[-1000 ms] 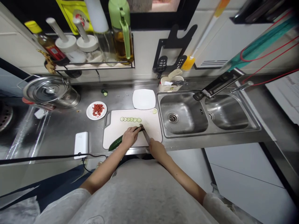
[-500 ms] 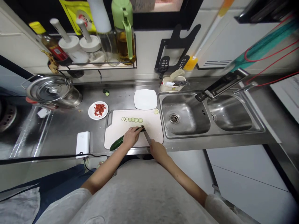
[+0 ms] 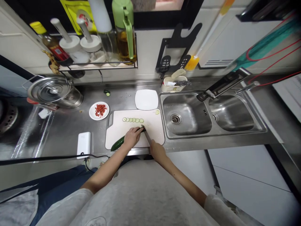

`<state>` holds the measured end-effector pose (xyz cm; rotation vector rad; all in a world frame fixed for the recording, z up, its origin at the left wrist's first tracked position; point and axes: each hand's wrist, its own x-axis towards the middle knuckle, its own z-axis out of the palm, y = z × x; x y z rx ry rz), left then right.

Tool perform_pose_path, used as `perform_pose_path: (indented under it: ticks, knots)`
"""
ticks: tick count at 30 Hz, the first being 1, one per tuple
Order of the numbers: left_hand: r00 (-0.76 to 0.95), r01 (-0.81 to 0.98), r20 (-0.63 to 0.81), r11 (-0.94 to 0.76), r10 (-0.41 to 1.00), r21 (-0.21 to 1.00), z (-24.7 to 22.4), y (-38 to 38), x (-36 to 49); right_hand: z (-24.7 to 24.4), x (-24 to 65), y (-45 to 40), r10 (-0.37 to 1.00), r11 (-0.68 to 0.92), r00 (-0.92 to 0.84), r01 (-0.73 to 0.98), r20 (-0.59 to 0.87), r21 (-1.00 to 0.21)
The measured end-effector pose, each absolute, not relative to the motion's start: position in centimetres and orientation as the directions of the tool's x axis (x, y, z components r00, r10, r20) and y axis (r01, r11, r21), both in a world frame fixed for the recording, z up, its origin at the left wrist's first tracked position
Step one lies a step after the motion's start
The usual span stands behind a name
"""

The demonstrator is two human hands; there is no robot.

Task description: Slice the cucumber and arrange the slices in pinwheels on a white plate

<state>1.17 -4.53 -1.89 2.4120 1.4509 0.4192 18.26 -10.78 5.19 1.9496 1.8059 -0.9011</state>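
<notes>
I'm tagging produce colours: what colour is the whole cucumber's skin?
The cucumber is dark green; head view.

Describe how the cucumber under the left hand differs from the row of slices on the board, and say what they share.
The cucumber shows dark green skin; the slices show pale faces.
The cucumber is one long piece lying at a slant; the slices are small rounds lined up across.
The cucumber is held by the left hand; the slices are untouched.
Both are on the cutting board.
</notes>
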Motion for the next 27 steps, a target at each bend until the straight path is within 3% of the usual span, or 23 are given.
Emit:
perform_pose_path:
  ticks: [4,11,18,21,24,27]
  knots:
    - [0.396,0.802,0.057,-0.376,0.916,0.464,-1.1,-4.4,1.1,5.6,20.7,-11.3,0.803,-0.152,0.06,0.983,-0.593,-0.106]
    - [0.212,0.718,-0.008,-0.15,0.977,0.68,1.2,-2.7,1.5,5.1,25.2,-12.0,0.96,-0.072,0.075,0.997,-0.269,0.022]
    - [0.507,0.619,-0.132,-0.253,0.852,0.744,3.5,-0.4,2.8,4.9,26.1,-12.4,0.989,0.12,-0.115,0.992,-0.091,0.047]
    - [0.518,0.61,-0.132,-0.257,0.845,0.75,3.7,-0.5,3.3,5.0,26.1,-12.6,0.987,0.152,-0.148,0.987,-0.062,0.055]
    - [0.448,0.613,-0.101,-0.223,0.888,0.758,3.2,-0.9,3.5,5.0,26.2,-12.7,0.985,0.16,-0.157,0.986,-0.067,0.048]
    - [0.203,0.621,-0.122,-0.031,0.972,0.783,2.1,-0.7,2.6,4.8,26.4,-12.9,0.986,0.147,-0.144,0.989,-0.082,0.03]
